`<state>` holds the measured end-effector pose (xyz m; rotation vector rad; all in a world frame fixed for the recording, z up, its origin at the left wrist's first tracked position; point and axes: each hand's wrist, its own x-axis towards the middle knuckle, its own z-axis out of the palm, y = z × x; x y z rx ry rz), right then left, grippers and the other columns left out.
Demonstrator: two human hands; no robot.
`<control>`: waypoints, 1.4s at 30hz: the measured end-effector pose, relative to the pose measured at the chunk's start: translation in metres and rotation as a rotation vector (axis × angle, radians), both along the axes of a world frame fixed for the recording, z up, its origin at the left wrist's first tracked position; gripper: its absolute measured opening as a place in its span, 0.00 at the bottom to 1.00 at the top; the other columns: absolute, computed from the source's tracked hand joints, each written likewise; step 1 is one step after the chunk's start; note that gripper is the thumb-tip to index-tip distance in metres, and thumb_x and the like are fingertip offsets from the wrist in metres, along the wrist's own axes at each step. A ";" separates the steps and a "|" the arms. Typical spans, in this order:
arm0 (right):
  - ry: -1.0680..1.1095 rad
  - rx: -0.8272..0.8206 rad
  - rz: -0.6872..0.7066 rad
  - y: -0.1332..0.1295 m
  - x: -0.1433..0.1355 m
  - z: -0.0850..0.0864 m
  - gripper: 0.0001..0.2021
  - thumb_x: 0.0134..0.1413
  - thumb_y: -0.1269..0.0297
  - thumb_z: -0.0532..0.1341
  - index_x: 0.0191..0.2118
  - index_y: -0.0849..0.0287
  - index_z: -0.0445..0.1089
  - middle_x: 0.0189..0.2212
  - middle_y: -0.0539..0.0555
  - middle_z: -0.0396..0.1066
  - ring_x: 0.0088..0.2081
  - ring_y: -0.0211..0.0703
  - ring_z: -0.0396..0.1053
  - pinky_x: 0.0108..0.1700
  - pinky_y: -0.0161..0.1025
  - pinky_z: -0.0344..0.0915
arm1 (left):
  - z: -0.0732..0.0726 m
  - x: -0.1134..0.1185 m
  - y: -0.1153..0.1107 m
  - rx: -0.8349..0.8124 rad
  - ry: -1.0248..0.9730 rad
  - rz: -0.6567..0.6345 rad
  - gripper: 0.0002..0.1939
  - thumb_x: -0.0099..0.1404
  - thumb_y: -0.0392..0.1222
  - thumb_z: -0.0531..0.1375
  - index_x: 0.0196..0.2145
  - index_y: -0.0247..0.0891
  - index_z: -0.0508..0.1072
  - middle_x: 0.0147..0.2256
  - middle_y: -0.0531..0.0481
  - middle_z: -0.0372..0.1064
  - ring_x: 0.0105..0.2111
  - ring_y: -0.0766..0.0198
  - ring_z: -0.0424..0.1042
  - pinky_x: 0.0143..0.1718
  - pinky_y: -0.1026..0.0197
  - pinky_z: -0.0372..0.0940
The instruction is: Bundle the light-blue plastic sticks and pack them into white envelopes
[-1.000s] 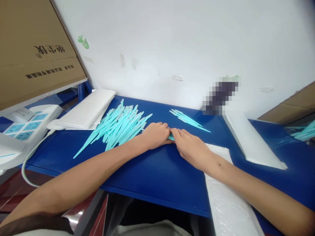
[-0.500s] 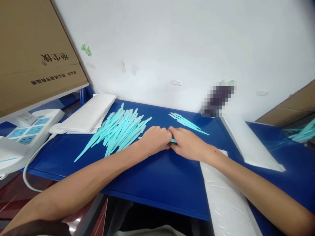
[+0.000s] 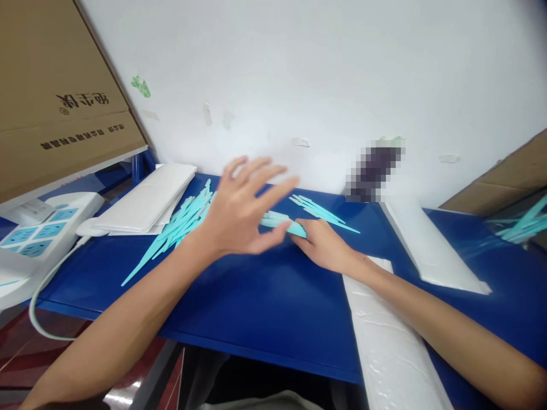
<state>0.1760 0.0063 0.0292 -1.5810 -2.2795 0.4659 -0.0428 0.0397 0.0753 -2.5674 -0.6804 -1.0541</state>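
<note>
My right hand [image 3: 322, 242] is closed around a bundle of turquoise sticks [image 3: 297, 228], whose ends stick out to the left. My left hand [image 3: 243, 213] is raised beside the bundle with its fingers spread, slightly blurred, and holds nothing. Behind my left hand lies a large pile of turquoise sticks [image 3: 186, 219], partly hidden by the hand and wrist. A few more turquoise sticks [image 3: 322, 212] lie loose on the blue table [image 3: 273, 319], just beyond my right hand.
White flat packets [image 3: 143, 199] and a white power strip [image 3: 70, 219] with a cable are at the left, below a cardboard box [image 3: 51, 74]. White padded packages [image 3: 431, 245] lie at the right. A white wall [image 3: 256, 74] stands behind.
My left hand has let go of the bundle, opened and risen up and to the left. My right hand still grips the bundle, which now shows more.
</note>
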 end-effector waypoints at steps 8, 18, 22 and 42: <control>0.399 0.008 0.130 -0.005 -0.010 -0.002 0.12 0.62 0.63 0.56 0.27 0.57 0.59 0.21 0.45 0.59 0.25 0.35 0.54 0.30 0.36 0.52 | 0.015 0.021 -0.010 -0.903 -0.438 -0.315 0.29 0.77 0.56 0.45 0.56 0.34 0.77 0.55 0.41 0.76 0.56 0.51 0.73 0.58 0.50 0.66; 0.647 0.014 0.081 -0.008 0.006 0.015 0.14 0.56 0.62 0.62 0.23 0.57 0.61 0.18 0.47 0.63 0.24 0.38 0.62 0.29 0.37 0.59 | 0.040 0.088 -0.010 -1.117 -0.285 -0.574 0.23 0.75 0.46 0.50 0.34 0.32 0.81 0.39 0.43 0.81 0.42 0.59 0.79 0.48 0.59 0.72; 0.801 -0.133 0.060 -0.004 0.012 0.011 0.16 0.51 0.62 0.64 0.18 0.57 0.61 0.14 0.49 0.63 0.21 0.38 0.63 0.26 0.37 0.60 | 0.038 0.104 -0.006 -1.099 -0.152 -0.483 0.26 0.76 0.48 0.47 0.36 0.34 0.81 0.42 0.44 0.81 0.44 0.58 0.79 0.50 0.56 0.72; 0.763 -0.063 0.013 0.008 0.021 -0.004 0.21 0.59 0.50 0.59 0.19 0.55 0.61 0.17 0.51 0.64 0.25 0.42 0.67 0.29 0.40 0.67 | 0.054 0.142 -0.010 -0.447 0.188 -0.202 0.23 0.77 0.48 0.45 0.34 0.39 0.75 0.33 0.48 0.73 0.33 0.57 0.72 0.36 0.55 0.63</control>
